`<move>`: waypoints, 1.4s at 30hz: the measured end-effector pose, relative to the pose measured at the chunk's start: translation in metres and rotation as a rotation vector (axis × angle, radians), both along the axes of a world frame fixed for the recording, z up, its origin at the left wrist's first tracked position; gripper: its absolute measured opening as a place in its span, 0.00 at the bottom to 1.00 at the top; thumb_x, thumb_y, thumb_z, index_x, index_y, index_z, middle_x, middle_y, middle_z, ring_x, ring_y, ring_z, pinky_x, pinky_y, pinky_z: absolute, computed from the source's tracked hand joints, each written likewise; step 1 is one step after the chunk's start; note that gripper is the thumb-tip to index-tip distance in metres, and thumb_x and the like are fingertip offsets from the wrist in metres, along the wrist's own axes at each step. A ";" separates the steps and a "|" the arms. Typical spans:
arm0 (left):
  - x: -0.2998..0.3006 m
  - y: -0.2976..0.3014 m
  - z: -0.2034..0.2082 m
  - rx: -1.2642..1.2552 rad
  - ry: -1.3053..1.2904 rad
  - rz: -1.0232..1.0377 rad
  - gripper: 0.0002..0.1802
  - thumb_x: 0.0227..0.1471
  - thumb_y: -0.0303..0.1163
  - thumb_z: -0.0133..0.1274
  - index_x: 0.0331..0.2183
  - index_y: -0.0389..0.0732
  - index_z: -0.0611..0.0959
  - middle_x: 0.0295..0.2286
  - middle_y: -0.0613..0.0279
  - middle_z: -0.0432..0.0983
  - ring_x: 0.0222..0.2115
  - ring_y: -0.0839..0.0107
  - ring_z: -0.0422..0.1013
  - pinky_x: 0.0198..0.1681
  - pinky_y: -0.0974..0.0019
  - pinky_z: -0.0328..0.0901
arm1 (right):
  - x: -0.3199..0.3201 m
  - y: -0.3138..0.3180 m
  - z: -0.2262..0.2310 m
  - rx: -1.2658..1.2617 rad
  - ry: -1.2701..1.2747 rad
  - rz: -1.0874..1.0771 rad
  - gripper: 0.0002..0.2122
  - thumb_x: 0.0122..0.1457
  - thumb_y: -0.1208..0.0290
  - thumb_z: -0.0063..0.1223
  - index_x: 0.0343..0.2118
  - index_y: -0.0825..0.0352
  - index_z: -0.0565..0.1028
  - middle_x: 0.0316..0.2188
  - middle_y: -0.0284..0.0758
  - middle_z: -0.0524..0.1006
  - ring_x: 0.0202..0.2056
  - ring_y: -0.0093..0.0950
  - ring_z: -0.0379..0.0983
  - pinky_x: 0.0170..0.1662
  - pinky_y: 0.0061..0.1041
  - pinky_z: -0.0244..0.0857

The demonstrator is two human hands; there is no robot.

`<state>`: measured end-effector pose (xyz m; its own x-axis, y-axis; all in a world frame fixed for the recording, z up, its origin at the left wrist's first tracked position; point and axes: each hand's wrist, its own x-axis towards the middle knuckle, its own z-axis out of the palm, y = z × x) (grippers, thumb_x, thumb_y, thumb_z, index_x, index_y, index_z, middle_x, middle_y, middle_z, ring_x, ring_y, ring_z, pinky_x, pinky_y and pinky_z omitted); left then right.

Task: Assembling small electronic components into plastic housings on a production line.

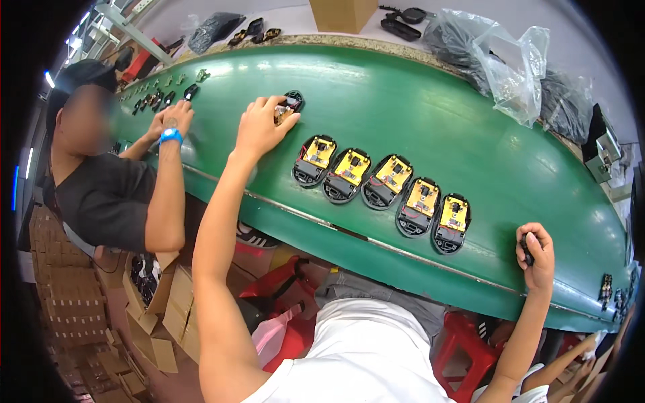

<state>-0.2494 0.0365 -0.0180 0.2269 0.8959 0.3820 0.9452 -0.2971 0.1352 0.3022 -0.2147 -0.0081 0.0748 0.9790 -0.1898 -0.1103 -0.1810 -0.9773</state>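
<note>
L grip (261, 127): I'm grasping 1 open blk mouse shell (293, 101) at green counter (430, 101), just beyond L end of 5-unit row (388, 180), prob best holding rim, not board (282, 115); R grip (537, 256): I'm clenching 1 sm blk obj (527, 249), ID unclear.

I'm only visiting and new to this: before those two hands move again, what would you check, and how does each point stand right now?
1. Left hand at the dark open unit: ok, fingers and thumb are at it.
2. Firm grip on that unit: cannot tell, the hand covers part of it.
3. Right hand holding the small dark object: ok, the fingers curl around it.
4. Five black housings lying with yellow boards facing up: ok.
5. Co-worker's hands apart from the left hand: ok, green surface shows between.
</note>
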 end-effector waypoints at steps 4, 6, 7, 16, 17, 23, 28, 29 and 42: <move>-0.003 -0.040 -0.004 0.041 -0.165 -0.039 0.20 0.60 0.42 0.55 0.49 0.41 0.81 0.43 0.50 0.76 0.45 0.48 0.71 0.51 0.52 0.66 | 0.004 0.001 -0.003 0.012 -0.004 0.008 0.08 0.66 0.68 0.53 0.43 0.65 0.73 0.34 0.31 0.70 0.21 0.13 0.63 0.17 0.10 0.53; -0.005 -0.053 -0.006 0.037 -0.175 -0.056 0.19 0.59 0.40 0.56 0.49 0.41 0.81 0.44 0.50 0.76 0.46 0.48 0.71 0.51 0.52 0.66 | 0.005 0.002 -0.005 0.022 -0.004 0.007 0.07 0.67 0.68 0.53 0.43 0.65 0.73 0.35 0.31 0.70 0.21 0.13 0.63 0.17 0.09 0.52; -0.005 -0.059 -0.006 0.041 -0.185 -0.079 0.19 0.58 0.38 0.56 0.49 0.40 0.81 0.44 0.50 0.76 0.46 0.48 0.71 0.52 0.52 0.66 | 0.004 0.002 -0.006 0.020 -0.006 0.008 0.07 0.67 0.68 0.53 0.43 0.65 0.73 0.35 0.31 0.70 0.21 0.13 0.63 0.17 0.09 0.52; -0.002 -0.100 0.006 -0.066 -0.259 -0.135 0.19 0.56 0.32 0.56 0.49 0.39 0.80 0.45 0.50 0.75 0.47 0.49 0.70 0.53 0.53 0.65 | -0.003 0.000 -0.003 0.030 0.000 -0.064 0.08 0.65 0.68 0.54 0.43 0.66 0.74 0.33 0.31 0.71 0.22 0.14 0.63 0.17 0.11 0.52; -0.001 -0.101 0.008 -0.066 -0.286 -0.131 0.19 0.56 0.32 0.56 0.49 0.38 0.80 0.45 0.49 0.75 0.47 0.49 0.70 0.53 0.53 0.65 | -0.005 0.000 -0.001 0.027 -0.005 -0.072 0.08 0.65 0.68 0.54 0.43 0.66 0.74 0.33 0.31 0.71 0.22 0.14 0.63 0.17 0.11 0.52; 0.040 -0.107 0.028 0.197 -0.357 -0.214 0.15 0.53 0.23 0.56 0.45 0.36 0.82 0.49 0.50 0.75 0.53 0.50 0.70 0.57 0.54 0.63 | -0.027 0.009 0.006 0.004 0.011 -0.061 0.09 0.65 0.67 0.55 0.42 0.68 0.75 0.33 0.32 0.72 0.22 0.14 0.63 0.18 0.12 0.52; 0.115 -0.117 0.055 0.061 -0.397 -0.732 0.14 0.49 0.26 0.61 0.41 0.36 0.83 0.46 0.49 0.77 0.47 0.51 0.74 0.47 0.56 0.71 | -0.068 0.026 0.035 0.055 -0.138 -0.033 0.09 0.65 0.68 0.56 0.41 0.69 0.78 0.30 0.31 0.74 0.21 0.15 0.66 0.19 0.15 0.53; 0.131 -0.118 0.056 -0.074 -0.504 -0.827 0.14 0.52 0.27 0.60 0.42 0.36 0.82 0.45 0.49 0.77 0.44 0.54 0.76 0.44 0.58 0.72 | -0.075 0.033 0.042 0.104 -0.190 -0.012 0.10 0.65 0.68 0.56 0.41 0.70 0.79 0.29 0.30 0.74 0.21 0.15 0.66 0.19 0.16 0.54; 0.265 -0.072 0.060 -1.117 -2.101 -0.409 0.20 0.69 0.45 0.32 0.45 0.46 0.77 0.40 0.66 0.78 0.43 0.70 0.75 0.45 0.58 0.73 | -0.183 0.168 0.044 1.056 -0.765 -0.148 0.07 0.57 0.73 0.62 0.37 0.67 0.82 0.35 0.38 0.82 0.36 0.33 0.80 0.41 0.28 0.73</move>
<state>0.0159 -0.0353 0.0423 0.4778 0.8657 -0.1492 -0.6544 0.4641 0.5970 0.1194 -0.0467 0.0354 -0.0605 0.6020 0.7962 0.5791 0.6708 -0.4632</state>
